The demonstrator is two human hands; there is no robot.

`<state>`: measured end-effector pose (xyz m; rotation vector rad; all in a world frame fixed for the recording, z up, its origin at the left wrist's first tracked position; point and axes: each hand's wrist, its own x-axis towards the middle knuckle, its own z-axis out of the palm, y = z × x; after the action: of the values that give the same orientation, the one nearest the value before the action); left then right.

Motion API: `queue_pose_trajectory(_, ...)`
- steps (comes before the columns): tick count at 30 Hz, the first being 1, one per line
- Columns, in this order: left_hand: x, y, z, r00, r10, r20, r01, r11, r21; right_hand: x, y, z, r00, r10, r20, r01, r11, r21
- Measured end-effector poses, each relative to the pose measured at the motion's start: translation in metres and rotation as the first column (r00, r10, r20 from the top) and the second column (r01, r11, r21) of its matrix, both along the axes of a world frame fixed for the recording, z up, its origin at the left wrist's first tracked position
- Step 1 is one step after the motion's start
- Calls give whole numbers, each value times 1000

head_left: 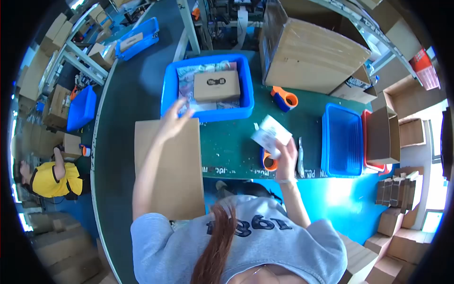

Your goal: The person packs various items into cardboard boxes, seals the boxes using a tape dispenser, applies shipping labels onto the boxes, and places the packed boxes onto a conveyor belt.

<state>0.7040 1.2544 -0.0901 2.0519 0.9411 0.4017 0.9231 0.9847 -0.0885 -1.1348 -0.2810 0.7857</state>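
Observation:
My right hand (286, 160) pinches a white printed paper slip (273, 133), blurred and unreadable, above the green tabletop. Just below the slip, an orange-and-blue tape dispenser (269, 162) is partly covered. A utility knife (301, 158) lies to the right of that hand. My left hand (176, 122) is at the front left rim of a blue plastic bin (245, 90), fingers apart and holding nothing I can see. Inside the bin, a small brown cardboard box (216, 90) rests on colourful printed packaging. A flat cardboard piece (172, 165) lies under my left forearm.
Another tape dispenser (285, 99) stands near a large carton (317, 57) at the back right. A blue basket (343, 142) sits at the table's right end beside an upright box (383, 137). Across the dark belt (118, 156), a person in yellow (56, 179) works at the left.

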Motion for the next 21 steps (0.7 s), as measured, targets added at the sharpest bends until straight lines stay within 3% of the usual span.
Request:
queue_pose_trajectory(1, 11, -30, 1, 972, -45, 230, 105, 961, -254, -10, 11, 3, 995, 103, -11, -103, 994, 21)
queue_pose_trajectory(2, 22, -61, 2, 904, -10, 427, 239, 842, -484, -19, 18, 5, 978, 206, -23, -204, 978, 44)
queue_pose_trajectory(3, 30, -91, 8, 878, -8, 478, 267, 838, -475, -29, 20, 8, 975, 219, -34, -218, 976, 26)
queue_pose_trajectory(5, 39, -127, 20, 792, 101, 602, 244, 851, -464, -44, 27, 10, 915, 398, -64, -385, 910, 154)
queue_pose_trajectory(7, 30, -130, 14, 867, 195, 459, 70, 864, -499, -47, 31, 5, 871, 491, -38, -481, 864, 149)
queue_pose_trajectory(8, 24, -133, 14, 865, 197, 462, 73, 861, -504, -44, 33, 2, 831, 556, -6, -549, 822, 149)
queue_pose_trajectory(10, 9, -135, 18, 890, 219, 400, -47, 916, -398, -25, 37, -3, 735, 675, 57, -675, 724, 142)
queue_pose_trajectory(11, 8, -138, 16, 855, 283, 435, -53, 882, -469, -19, 48, -6, 753, 604, 261, -636, 770, 53)
queue_pose_trajectory(12, 8, -140, 17, 853, 314, 416, -83, 870, -487, -18, 54, -2, 684, 519, 513, -598, 801, -12)
queue_pose_trajectory(14, 2, -138, 2, 874, 275, 401, -53, 873, -484, -15, 62, 4, 459, 415, 785, -607, 792, -64)
queue_pose_trajectory(15, 3, -141, 7, 886, 269, 378, -39, 855, -518, -16, 68, 6, 291, 266, 919, -568, 821, -58)
queue_pose_trajectory(17, 10, -146, 18, 894, 276, 353, -49, 844, -535, -16, 78, -5, 92, 138, 986, -537, 841, -67)
queue_pose_trajectory(18, 9, -146, 17, 901, 244, 357, -19, 847, -531, -16, 78, -5, 93, 130, 987, -509, 858, -65)
queue_pose_trajectory(21, -2, -156, 14, 853, 370, 368, -97, 805, -585, -25, 74, -6, 60, 95, 994, -557, 829, -45)
